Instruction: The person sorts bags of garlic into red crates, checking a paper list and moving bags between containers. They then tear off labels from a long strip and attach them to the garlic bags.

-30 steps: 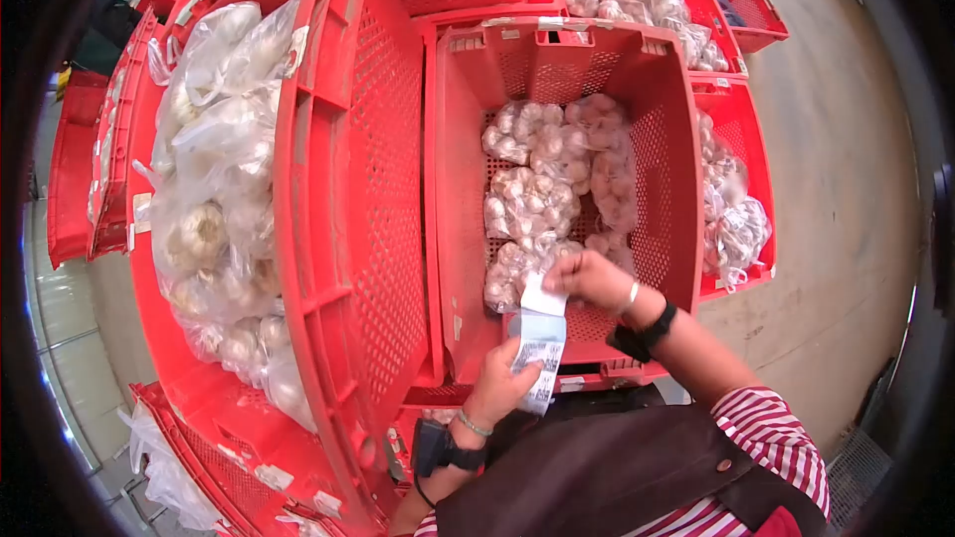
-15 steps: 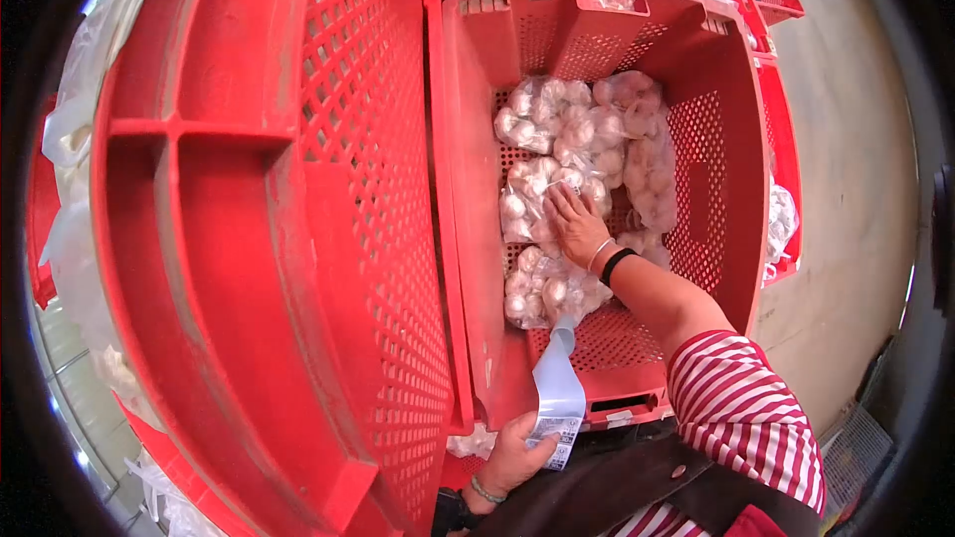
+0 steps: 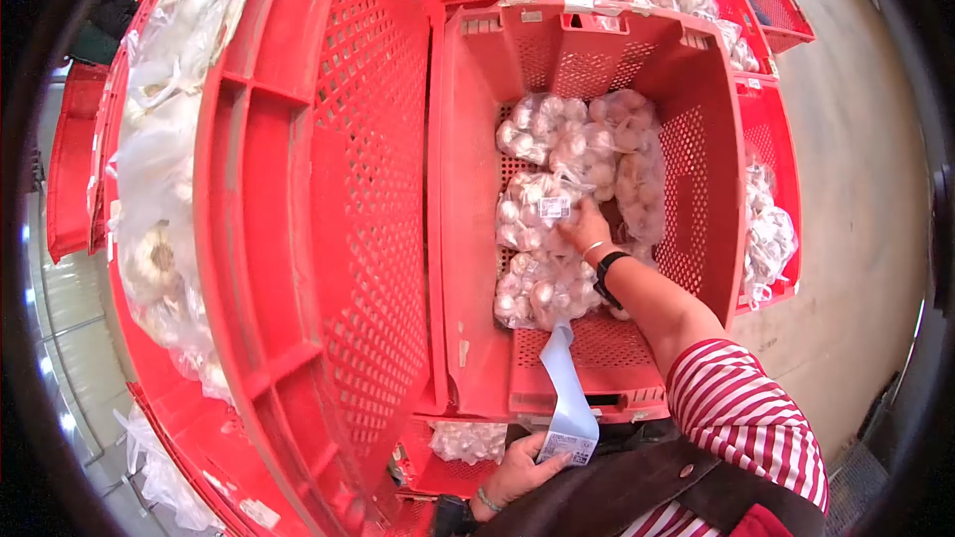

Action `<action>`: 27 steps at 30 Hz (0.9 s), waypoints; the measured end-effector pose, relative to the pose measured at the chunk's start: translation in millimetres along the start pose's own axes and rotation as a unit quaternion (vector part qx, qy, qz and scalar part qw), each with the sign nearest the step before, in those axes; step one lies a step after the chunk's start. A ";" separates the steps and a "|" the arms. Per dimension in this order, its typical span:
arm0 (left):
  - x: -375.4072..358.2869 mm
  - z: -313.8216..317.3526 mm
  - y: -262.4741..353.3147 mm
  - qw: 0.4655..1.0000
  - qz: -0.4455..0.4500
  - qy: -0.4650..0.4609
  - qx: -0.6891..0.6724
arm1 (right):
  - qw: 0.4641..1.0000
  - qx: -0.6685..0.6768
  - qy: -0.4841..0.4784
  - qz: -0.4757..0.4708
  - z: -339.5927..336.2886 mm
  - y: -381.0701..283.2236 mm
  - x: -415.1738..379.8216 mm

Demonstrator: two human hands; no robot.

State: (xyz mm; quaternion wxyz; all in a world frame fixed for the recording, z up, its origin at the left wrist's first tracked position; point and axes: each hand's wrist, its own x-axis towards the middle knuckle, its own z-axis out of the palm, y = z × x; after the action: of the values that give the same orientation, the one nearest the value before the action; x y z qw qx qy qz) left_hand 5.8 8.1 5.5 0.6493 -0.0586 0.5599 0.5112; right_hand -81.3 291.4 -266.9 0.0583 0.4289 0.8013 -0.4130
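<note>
My left hand (image 3: 522,472) is closed on a strip of printed labels (image 3: 569,408) near the crate's front edge. The strip's pale blue backing runs up to the bags. In the red crate (image 3: 476,358), my right hand (image 3: 585,227) grips the right side of a clear bag of garlic (image 3: 519,211), its fingertips partly hidden. A white printed label (image 3: 554,207) lies on that bag, just beside my fingers. Another garlic bag (image 3: 542,288) sits nearer to me, and several more garlic bags (image 3: 587,154) lie farther back and along the right.
Left of the crate, another red crate (image 3: 269,239) stands tilted up like a wall. Beyond it are large bags of garlic (image 3: 159,259). More red crates with bagged garlic (image 3: 771,229) stand to the right and at the back, by the concrete floor (image 3: 846,139).
My right hand has shifted from lying flat on the garlic bag to its right side, baring a label there. The left hand's strip has swung slightly right. The view has shifted.
</note>
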 end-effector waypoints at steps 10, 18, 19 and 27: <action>-3.7 58.3 -17.1 0.998 0.045 -0.046 0.005 | 0.956 0.290 0.022 -0.050 -189.7 -59.2 -103.8; 38.2 85.3 57.9 0.969 0.226 0.084 0.058 | 0.902 0.375 0.209 -0.032 -400.0 31.9 -173.6; 44.4 85.2 64.0 0.966 0.247 0.070 0.036 | 0.921 0.325 0.215 0.003 -409.7 51.8 -170.0; 71.6 77.3 92.4 0.960 0.252 0.040 0.112 | 0.912 0.065 -0.041 -0.403 -284.3 -91.2 -217.1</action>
State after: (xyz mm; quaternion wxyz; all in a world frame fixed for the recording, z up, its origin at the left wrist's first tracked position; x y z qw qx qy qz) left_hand -20.7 144.6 23.4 0.4789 0.1368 0.6357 0.5898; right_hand 61.5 328.5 71.4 -0.1080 0.0553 0.8743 -0.4701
